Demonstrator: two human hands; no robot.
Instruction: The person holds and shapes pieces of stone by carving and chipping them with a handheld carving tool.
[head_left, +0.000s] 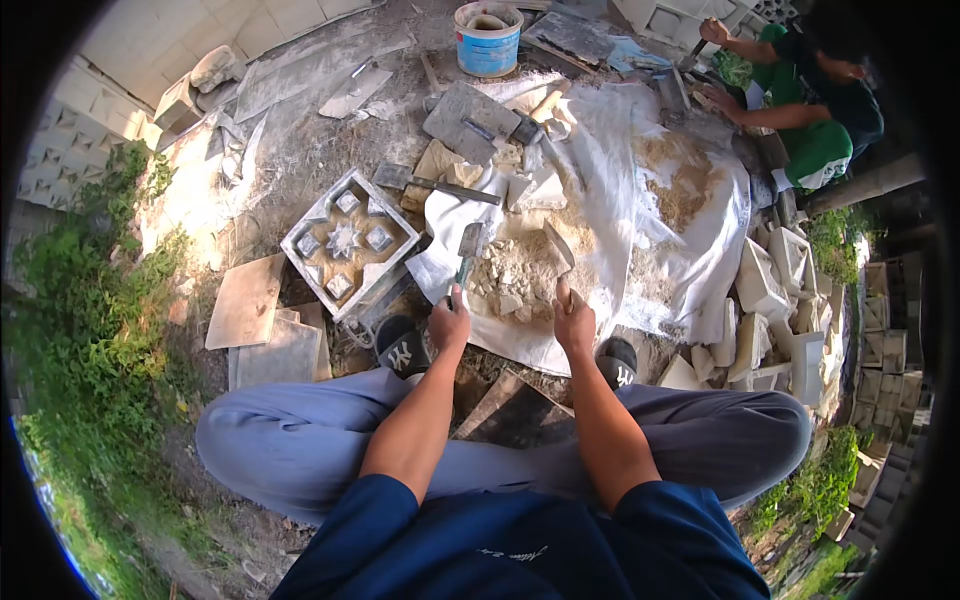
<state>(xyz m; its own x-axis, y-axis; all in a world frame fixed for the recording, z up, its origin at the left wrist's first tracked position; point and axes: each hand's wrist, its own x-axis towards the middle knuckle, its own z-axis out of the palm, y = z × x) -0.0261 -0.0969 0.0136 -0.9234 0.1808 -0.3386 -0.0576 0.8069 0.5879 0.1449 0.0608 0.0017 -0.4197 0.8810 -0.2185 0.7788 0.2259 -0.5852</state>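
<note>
My left hand point(450, 322) is closed around the handle of a narrow, flat-bladed tool point(470, 241), perhaps a scraper or small trowel, its blade pointing away from me. In my right hand point(574, 325) is a pointed trowel point(559, 246), gripped by its wooden handle. Between and beyond the two blades lies a heap of pale, crumbly lumps point(505, 274) on a white sheet point(600, 292). Left of the heap rests a square patterned mould point(350, 243) with a star and raised blocks. A long-handled flat tool point(440, 184) lies just past it.
Beyond the heap are a plastering float point(470, 122), broken chunks point(537, 188) and a blue-and-white bucket point(488, 42). Another person point(815, 100) crouches at upper right. Pale blocks point(765, 290) pile up on the right; flat boards point(247, 300) and plants point(90, 290) are left.
</note>
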